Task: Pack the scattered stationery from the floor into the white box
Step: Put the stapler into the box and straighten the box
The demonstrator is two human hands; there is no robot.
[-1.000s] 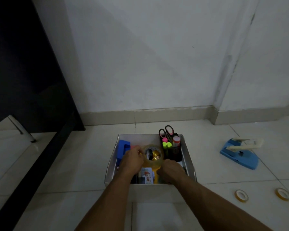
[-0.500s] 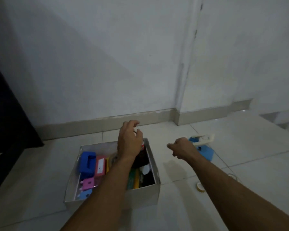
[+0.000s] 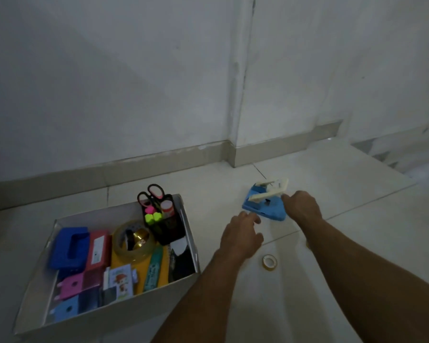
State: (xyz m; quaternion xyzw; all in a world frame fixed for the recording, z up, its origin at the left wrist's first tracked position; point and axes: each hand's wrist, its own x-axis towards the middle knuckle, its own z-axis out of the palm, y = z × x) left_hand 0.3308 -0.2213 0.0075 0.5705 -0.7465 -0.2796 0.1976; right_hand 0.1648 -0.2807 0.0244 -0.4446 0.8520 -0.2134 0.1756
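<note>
A light-blue hole punch (image 3: 263, 206) with a cream lever lies on the floor tiles, right of the white box (image 3: 124, 315). My right hand (image 3: 302, 206) is at the punch's right end, fingers curled onto it by the lever. My left hand (image 3: 242, 231) reaches toward the punch's near-left edge with fingers extended, just short of it and holding nothing. A small yellow tape roll (image 3: 269, 261) lies on the floor between my forearms. Inside the box are a dark-blue punch (image 3: 70, 246), a large clear tape roll (image 3: 134, 240) and a black organizer (image 3: 166, 224) with scissors and markers.
The wall and its skirting (image 3: 159, 162) run behind the box, with a corner jutting out near the punch. Pale floor tiles (image 3: 357, 219) stretch to the right. My right forearm hides a sliver of something yellow on the floor.
The view swung right. My left hand left the box and moved right toward the light-blue punch. My right hand went forward and reached the punch's right end.
</note>
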